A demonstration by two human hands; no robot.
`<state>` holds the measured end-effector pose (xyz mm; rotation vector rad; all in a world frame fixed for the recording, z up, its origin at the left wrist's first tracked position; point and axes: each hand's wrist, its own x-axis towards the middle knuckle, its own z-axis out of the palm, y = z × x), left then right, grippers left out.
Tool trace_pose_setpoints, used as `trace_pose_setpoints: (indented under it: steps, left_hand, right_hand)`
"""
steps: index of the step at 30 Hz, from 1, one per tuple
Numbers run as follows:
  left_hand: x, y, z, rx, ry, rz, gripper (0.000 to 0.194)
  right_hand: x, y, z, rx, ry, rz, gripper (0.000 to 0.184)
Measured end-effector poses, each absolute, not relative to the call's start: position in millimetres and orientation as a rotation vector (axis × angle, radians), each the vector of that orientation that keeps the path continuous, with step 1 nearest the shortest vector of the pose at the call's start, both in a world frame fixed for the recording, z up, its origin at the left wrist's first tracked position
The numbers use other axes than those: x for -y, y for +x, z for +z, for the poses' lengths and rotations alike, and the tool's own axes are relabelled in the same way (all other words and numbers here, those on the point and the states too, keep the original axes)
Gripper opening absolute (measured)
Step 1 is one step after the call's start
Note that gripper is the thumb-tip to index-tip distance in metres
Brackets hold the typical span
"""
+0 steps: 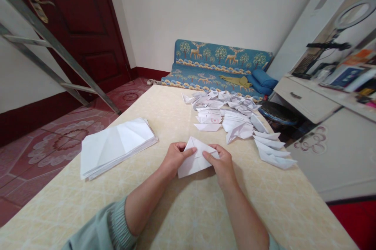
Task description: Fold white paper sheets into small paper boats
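A folded sheet of white paper (190, 165) is held between my two hands above the near middle of the table. My left hand (175, 156) grips its left side, with the thumb flat on top and the fingers behind. On the right side, my right hand (221, 160) pinches it the same way, its thumb close to the middle. Creases and overlapping flaps show on the paper's upper face. To the left lies a stack of creased white sheets (117, 144). Folded paper boats (237, 118) are heaped beyond my right hand.
A row of several paper boats (274, 150) stands near the right edge of the patterned table (164, 207). Behind the table is a blue sofa (211, 64). A metal ladder (64, 54) leans at the left, and a white cabinet (337, 144) stands at the right beside a dark stool (277, 113).
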<state>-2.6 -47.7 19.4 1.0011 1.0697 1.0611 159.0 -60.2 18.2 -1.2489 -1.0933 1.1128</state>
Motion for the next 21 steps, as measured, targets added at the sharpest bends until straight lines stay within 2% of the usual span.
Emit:
trace_pose_setpoints:
  steps: [7,13,21]
  left_hand:
    - [50,0,22,-0.915,0.942,1.074,0.037]
    - [50,6,20,-0.856,0.813,1.233,0.037]
    - [51,8,19,-0.895,0.933,1.230,0.028]
  right_hand:
    - [62,151,18,0.862,-1.102,1.111,0.051]
    - [65,138,15,0.898,-1.035,1.225,0.037]
    - [68,136,18,0.989,-1.172,1.133,0.033]
